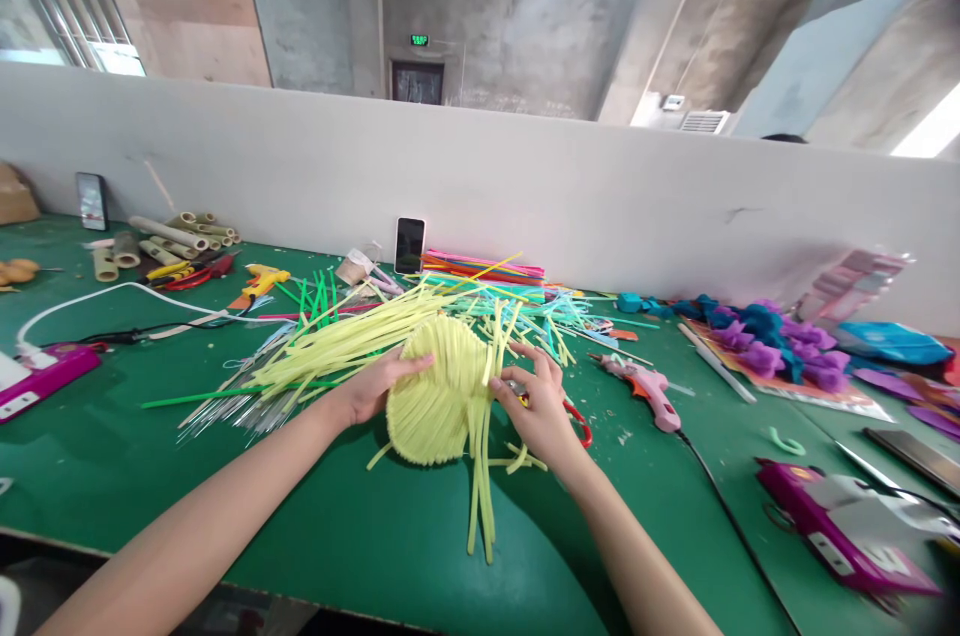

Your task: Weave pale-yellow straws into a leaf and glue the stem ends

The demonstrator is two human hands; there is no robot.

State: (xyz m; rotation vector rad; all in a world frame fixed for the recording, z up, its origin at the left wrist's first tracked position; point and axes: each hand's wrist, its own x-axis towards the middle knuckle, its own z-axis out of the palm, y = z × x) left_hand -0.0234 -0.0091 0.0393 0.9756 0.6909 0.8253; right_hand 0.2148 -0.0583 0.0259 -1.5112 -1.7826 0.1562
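A rounded, ribbed piece made of pale yellow pipe cleaners [431, 406] is held up above the table. My left hand [379, 381] grips its left edge, thumb on the near face and the other fingers hidden behind. At its right side, my right hand [536, 401] has thumb and fingers closed on the yellow pipe cleaner strands [484, 456], whose loose ends hang down and also stick up above. A red handle [579, 426], apparently of scissors, shows beside my right hand; whether that hand touches it I cannot tell. Short yellow offcuts [521, 459] lie below.
Behind the piece spreads a pile of yellow pipe cleaners [352, 341]. A pink glue gun [649, 391] lies right, a yellow glue gun [264, 281] left. A phone [409, 246] leans on the partition [300, 166]. Purple power strips [840, 526] and cords flank the green table [337, 536].
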